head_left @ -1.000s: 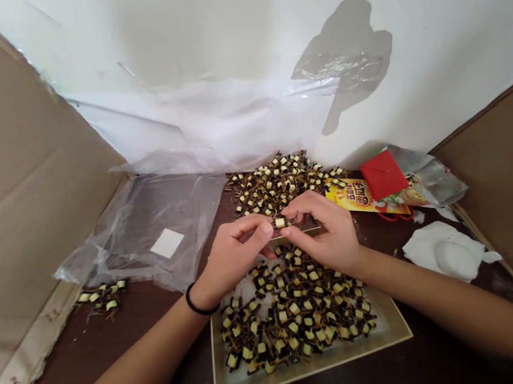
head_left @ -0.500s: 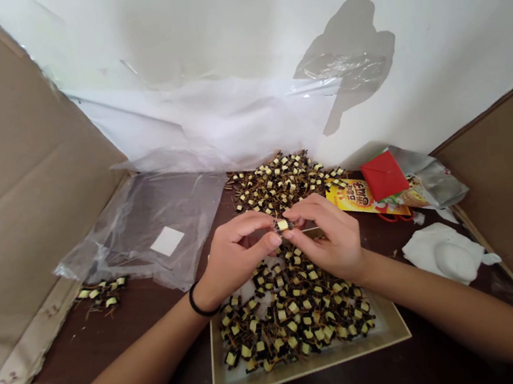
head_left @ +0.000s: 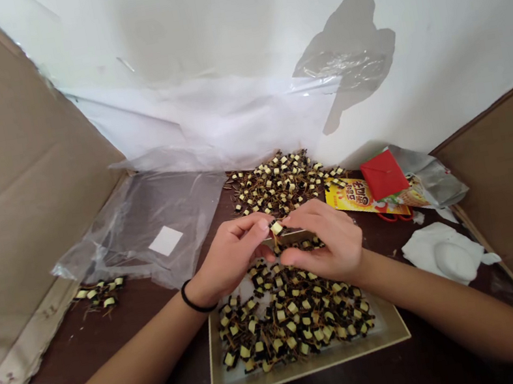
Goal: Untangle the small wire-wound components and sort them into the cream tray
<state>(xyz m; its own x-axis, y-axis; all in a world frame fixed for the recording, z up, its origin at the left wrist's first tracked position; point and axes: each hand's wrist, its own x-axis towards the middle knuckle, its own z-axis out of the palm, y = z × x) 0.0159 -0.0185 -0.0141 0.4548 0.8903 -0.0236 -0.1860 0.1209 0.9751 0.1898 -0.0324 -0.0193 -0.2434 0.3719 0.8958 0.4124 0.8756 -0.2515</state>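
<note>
One small black-and-yellow part (head_left: 276, 229) sits pinched between thumb and forefinger of the left hand (head_left: 228, 254), near the far edge of a box (head_left: 326, 361) holding similar parts (head_left: 293, 308). The right hand (head_left: 328, 237) is half open beside it, thumb and forefinger spread; whether a fingertip touches the part is unclear. Beyond, a pile of parts (head_left: 284, 180) lies toward the far edge of the tabletop (head_left: 85, 348), a clear plastic bag (head_left: 178, 199) near the far left corner, a red envelope (head_left: 384, 174) near the far right.
</note>
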